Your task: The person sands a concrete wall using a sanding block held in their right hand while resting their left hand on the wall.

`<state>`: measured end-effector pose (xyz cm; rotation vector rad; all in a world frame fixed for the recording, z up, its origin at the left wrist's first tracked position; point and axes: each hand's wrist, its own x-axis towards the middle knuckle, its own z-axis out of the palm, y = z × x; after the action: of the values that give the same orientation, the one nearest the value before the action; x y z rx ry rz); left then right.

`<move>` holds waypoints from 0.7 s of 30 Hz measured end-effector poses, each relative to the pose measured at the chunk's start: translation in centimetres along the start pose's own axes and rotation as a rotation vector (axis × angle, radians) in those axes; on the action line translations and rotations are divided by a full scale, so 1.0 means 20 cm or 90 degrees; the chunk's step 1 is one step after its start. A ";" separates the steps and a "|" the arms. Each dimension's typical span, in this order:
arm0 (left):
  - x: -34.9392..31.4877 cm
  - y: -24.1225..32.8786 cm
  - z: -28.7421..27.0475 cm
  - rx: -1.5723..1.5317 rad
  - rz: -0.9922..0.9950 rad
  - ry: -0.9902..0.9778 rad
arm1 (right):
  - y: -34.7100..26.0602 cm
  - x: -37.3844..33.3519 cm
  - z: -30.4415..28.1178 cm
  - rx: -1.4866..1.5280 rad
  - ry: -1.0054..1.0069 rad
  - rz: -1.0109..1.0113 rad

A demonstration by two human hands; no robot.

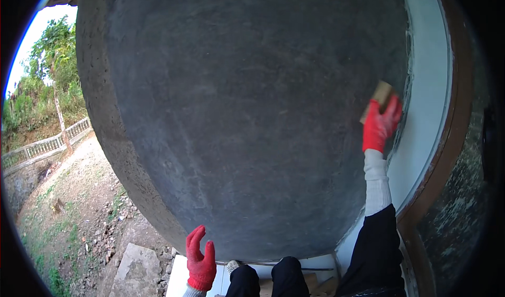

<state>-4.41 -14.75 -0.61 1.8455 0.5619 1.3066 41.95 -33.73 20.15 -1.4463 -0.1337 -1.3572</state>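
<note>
- The grey plastered wall [247, 118] fills most of the view; its coat looks dark, damp and mostly even, so I judge the smoothing is well advanced over the big middle area.
- A small wooden float [381, 98] is pressed flat on the wall at its right edge, just beside the white strip [428, 86] of unplastered surface.
- The right hand [381, 126], in a red glove, is clenched around the float, with the arm stretched up.
- The left hand [200, 263], also in a red glove, is released, fingers spread, holding nothing, near the lower part of the wall; I cannot tell if it touches.
- What seems left is the border along the white strip, where the edge looks rough.
- The brown frame [458, 113] at the right is dim.
- The bottom of the wall is hidden behind the dark trousers [286, 278]; the top is cut off.
- At the left, trees [50, 60] and stony ground [89, 218] are visible.
</note>
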 end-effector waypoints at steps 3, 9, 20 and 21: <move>0.04 0.03 0.24 -0.008 0.106 -0.048 | 0.07 -0.13 -0.04 -0.065 -0.036 -0.054; 0.36 0.18 0.89 0.201 0.294 -0.059 | -0.27 -0.82 -0.12 0.171 -0.383 -0.505; 0.85 0.18 1.22 0.362 0.370 0.363 | -0.42 -0.76 -0.24 0.418 -0.644 -0.272; 0.91 0.26 1.13 0.328 0.430 0.355 | -0.40 -0.70 -0.26 0.396 -0.612 -0.301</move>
<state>22.86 -12.27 10.47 2.1809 0.6238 2.3458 28.44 -26.63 13.03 -1.4284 -1.4547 -0.7242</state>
